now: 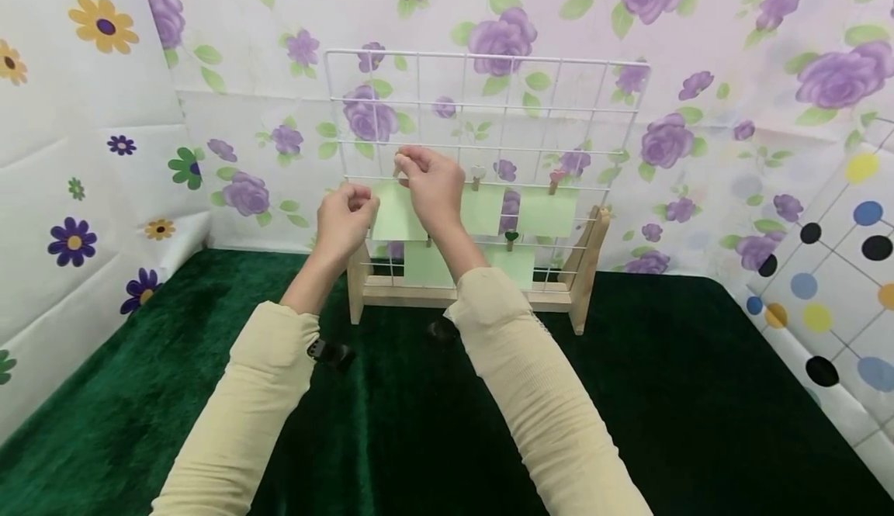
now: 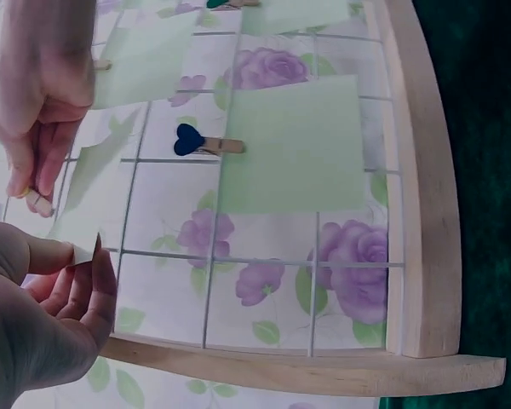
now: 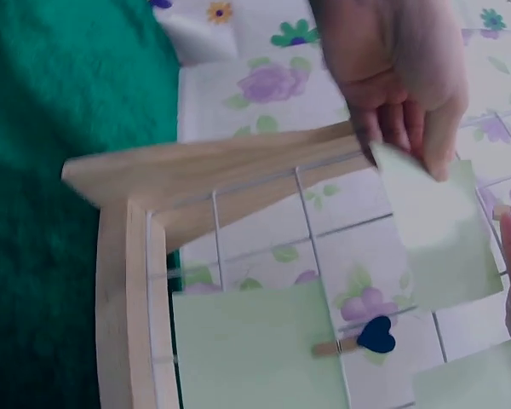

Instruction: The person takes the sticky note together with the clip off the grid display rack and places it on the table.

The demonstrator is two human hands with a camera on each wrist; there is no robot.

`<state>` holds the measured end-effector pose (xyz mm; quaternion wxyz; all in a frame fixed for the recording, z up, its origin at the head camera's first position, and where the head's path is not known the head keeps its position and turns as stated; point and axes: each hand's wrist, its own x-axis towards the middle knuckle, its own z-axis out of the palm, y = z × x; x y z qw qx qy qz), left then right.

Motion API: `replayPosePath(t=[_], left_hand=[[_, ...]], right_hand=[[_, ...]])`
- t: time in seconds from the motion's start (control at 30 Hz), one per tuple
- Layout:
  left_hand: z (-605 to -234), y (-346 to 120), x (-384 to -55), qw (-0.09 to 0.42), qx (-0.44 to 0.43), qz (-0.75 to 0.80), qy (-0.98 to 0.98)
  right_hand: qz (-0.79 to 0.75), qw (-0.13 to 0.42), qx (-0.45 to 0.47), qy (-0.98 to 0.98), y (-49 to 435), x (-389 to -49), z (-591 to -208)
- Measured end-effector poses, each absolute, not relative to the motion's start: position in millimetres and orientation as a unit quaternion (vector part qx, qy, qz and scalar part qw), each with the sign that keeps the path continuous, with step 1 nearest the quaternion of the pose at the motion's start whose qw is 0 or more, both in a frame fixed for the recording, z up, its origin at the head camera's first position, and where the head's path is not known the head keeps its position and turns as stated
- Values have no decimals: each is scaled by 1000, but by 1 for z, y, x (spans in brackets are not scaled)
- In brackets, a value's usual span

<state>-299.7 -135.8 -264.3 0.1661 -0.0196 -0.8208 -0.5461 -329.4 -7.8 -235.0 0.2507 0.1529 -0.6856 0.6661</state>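
Paper in hand: a plain pale green sheet [image 1: 398,213], its pinched corner bent up; it lies at the grid's left side, above a lower green sheet [image 1: 426,266].
Left hand: thumb and fingers of the left hand [image 1: 342,219] pinch the sheet's left edge.
Right hand: the right hand [image 1: 434,186] pinches a small wooden clip [image 2: 39,203] near the sheet's top.
Grid: white wire grid [image 1: 559,60] upright in a pale wooden stand [image 1: 405,296] on the dark green worktop [image 1: 656,392].
Hung sheets: four more green ones; heart-topped clips in white [image 1: 478,173], pink [image 1: 556,177] and dark green [image 1: 512,237] show.
Covered: fingers hide most of the held clip; whether it touches the wire, I cannot tell. The right forearm overlaps the lower left sheet.
Cut off: the right hand, at the right wrist view's edge.
Hard to make out: a black object [image 1: 331,353] by the left cuff.
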Motion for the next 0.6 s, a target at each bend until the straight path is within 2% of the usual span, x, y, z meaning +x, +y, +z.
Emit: replayPosePath(t=[0.27,0.47,0.6], left_hand=[[-264,-139,-295,159,-38,-545,-822],[-265,-138,-289,139,-54,-540,-829],[-268,-137,-285,127,-72,-536,-831]], right_hand=[[671,210,185,-686,4,-324,-238],[638,214,201,-712,18,-317,-243],[631,188,222,-719,26,-312,-245]])
